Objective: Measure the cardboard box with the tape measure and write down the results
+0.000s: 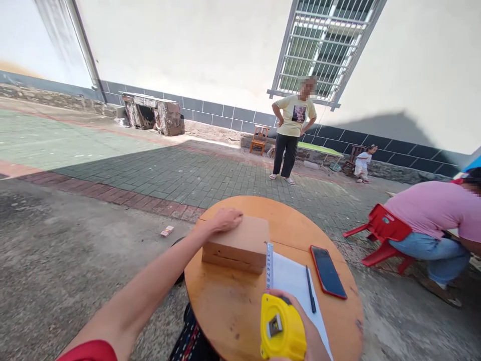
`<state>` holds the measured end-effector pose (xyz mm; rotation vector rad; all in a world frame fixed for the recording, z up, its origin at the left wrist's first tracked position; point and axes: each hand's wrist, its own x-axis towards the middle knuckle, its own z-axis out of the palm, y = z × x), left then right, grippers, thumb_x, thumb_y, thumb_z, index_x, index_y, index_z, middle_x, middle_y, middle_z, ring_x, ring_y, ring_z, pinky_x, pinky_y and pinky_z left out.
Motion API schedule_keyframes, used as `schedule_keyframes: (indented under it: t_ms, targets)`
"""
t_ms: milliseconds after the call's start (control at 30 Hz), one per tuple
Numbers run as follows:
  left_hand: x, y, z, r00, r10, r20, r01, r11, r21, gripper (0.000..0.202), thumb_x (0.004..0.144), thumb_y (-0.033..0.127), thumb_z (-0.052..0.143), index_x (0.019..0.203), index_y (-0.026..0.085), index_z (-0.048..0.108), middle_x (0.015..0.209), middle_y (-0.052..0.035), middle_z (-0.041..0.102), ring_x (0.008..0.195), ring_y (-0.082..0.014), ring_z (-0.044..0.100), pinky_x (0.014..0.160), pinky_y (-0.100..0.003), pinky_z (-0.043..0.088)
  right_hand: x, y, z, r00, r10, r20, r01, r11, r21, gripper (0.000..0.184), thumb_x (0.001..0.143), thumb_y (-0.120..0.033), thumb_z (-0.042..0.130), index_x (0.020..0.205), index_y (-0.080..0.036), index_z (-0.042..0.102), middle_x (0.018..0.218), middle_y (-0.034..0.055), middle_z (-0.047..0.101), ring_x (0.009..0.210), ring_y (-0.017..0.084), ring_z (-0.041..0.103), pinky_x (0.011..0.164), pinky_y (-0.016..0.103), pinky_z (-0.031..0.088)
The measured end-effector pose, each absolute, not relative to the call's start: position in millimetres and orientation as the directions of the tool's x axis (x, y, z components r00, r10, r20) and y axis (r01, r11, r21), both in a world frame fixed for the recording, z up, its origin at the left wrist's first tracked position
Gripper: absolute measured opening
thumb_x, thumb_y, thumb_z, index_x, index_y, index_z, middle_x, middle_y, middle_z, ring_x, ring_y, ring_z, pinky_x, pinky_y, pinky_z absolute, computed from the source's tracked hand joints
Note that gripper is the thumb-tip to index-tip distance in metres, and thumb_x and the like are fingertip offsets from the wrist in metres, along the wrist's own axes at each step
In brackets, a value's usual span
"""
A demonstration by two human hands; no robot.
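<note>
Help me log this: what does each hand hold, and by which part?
The right hand holds the yellow tape measure by its case; the left hand only rests on the wooden block, at its far end.

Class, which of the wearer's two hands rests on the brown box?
The left hand, laid on the far end of the brown box; the right hand instead grips the yellow tape measure.

The left arm reaches forward from the lower left, bare forearm nearly straight, and the left hand (225, 219) lies palm down on the box (240, 243), fingers loosely bent. The right hand (310, 338) sits low and close to the body, fingers wrapped round the tape (281, 328)
</note>
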<state>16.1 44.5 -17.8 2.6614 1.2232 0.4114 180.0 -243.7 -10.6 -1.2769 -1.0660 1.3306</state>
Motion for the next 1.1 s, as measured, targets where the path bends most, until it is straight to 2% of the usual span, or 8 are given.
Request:
schedule_keyframes:
  t_ms: [67, 200, 300, 433, 733, 800, 933, 1100]
  targets:
    - [9.6, 37.3, -17.2, 0.595, 0.775, 0.212, 0.716, -0.631, 0.298, 0.033, 0.096, 0.029, 0.049, 0.127, 0.019, 0.055, 0.127, -0.0091, 0.06, 0.118, -0.0227, 0.055, 0.103, -0.044, 0.041, 178.2, -223.3, 2.4, -0.008, 0.995, -0.098, -0.032, -0.098, -0.995, 0.079, 0.051, -0.054, 0.082, 0.119, -0.023, 0.055, 0.091, 0.0034, 0.062, 0.075, 0.019, 0.055, 0.067, 0.03, 0.045]
    - [-8.3, 20.8, -16.0, 0.503, 0.813, 0.293, 0.754, -0.578, 0.311, 0.038, 0.093, 0.022, 0.042, 0.128, 0.019, 0.057, 0.131, -0.0092, 0.059, 0.124, -0.0238, 0.049, 0.109, -0.04, 0.033, 173.9, -172.5, 20.4, -0.055, 0.995, -0.083, 0.007, -0.082, -0.997, 0.063, 0.057, -0.048, 0.082, 0.108, -0.02, 0.059, 0.087, 0.002, 0.059, 0.075, 0.016, 0.051, 0.064, 0.026, 0.041]
    - [-18.7, 13.3, -18.6, 0.484, 0.821, 0.303, 0.763, -0.565, 0.313, 0.032, 0.087, 0.022, 0.048, 0.114, 0.02, 0.065, 0.123, -0.0087, 0.063, 0.119, -0.0257, 0.052, 0.106, -0.041, 0.035, 169.4, -136.9, 23.9, -0.087, 0.991, -0.105, 0.011, -0.104, -0.994, 0.053, 0.059, -0.05, 0.081, 0.096, -0.018, 0.059, 0.078, 0.0007, 0.057, 0.068, 0.014, 0.05, 0.055, 0.023, 0.037]
    - [-21.2, 8.0, -23.8, 0.477, 0.825, 0.301, 0.763, -0.559, 0.325, 0.025, 0.087, 0.022, 0.048, 0.102, 0.021, 0.069, 0.115, -0.0079, 0.065, 0.112, -0.0236, 0.055, 0.101, -0.036, 0.04, 160.7, -106.8, 21.7, -0.103, 0.985, -0.135, 0.053, -0.13, -0.99, 0.048, 0.062, -0.052, 0.079, 0.086, -0.016, 0.058, 0.075, 0.0001, 0.057, 0.066, 0.012, 0.05, 0.054, 0.021, 0.037]
    - [-12.7, -10.0, -27.0, 0.368, 0.885, 0.285, 0.811, -0.455, 0.369, 0.022, 0.088, 0.023, 0.047, 0.091, 0.018, 0.068, 0.11, -0.0119, 0.063, 0.109, -0.0267, 0.053, 0.094, -0.04, 0.043, 146.7, -105.0, 26.1, -0.128, 0.951, -0.28, 0.149, -0.261, -0.954, 0.041, 0.068, -0.049, 0.076, 0.086, -0.018, 0.056, 0.069, -0.0013, 0.057, 0.059, 0.011, 0.052, 0.043, 0.018, 0.038]
    - [-12.7, -12.0, -24.9, 0.353, 0.892, 0.282, 0.812, -0.442, 0.381, 0.021, 0.088, 0.024, 0.048, 0.091, 0.019, 0.068, 0.109, -0.0114, 0.064, 0.109, -0.0266, 0.053, 0.094, -0.04, 0.043, 144.9, -113.5, 30.5, -0.125, 0.947, -0.296, 0.155, -0.276, -0.949, 0.044, 0.067, -0.05, 0.077, 0.09, -0.018, 0.057, 0.073, -0.0001, 0.058, 0.064, 0.013, 0.055, 0.045, 0.02, 0.042]
    - [-12.3, -14.0, -21.0, 0.331, 0.903, 0.274, 0.813, -0.42, 0.403, 0.024, 0.089, 0.028, 0.049, 0.092, 0.019, 0.07, 0.11, -0.0117, 0.064, 0.11, -0.0276, 0.053, 0.094, -0.04, 0.043, 140.5, -136.8, 36.8, -0.166, 0.944, -0.285, 0.114, -0.269, -0.956, 0.049, 0.065, -0.052, 0.077, 0.094, -0.018, 0.059, 0.08, 0.0023, 0.061, 0.074, 0.017, 0.059, 0.06, 0.028, 0.052]
    - [-11.0, -15.9, -18.8, 0.339, 0.906, 0.252, 0.809, -0.418, 0.414, 0.036, 0.09, 0.044, 0.048, 0.094, 0.017, 0.072, 0.113, -0.0136, 0.063, 0.112, -0.0297, 0.052, 0.095, -0.041, 0.042, 136.4, -168.7, 26.1, -0.171, 0.954, -0.248, 0.096, -0.234, -0.967, 0.058, 0.058, -0.053, 0.082, 0.099, -0.018, 0.06, 0.082, 0.0016, 0.059, 0.074, 0.016, 0.054, 0.064, 0.027, 0.046]
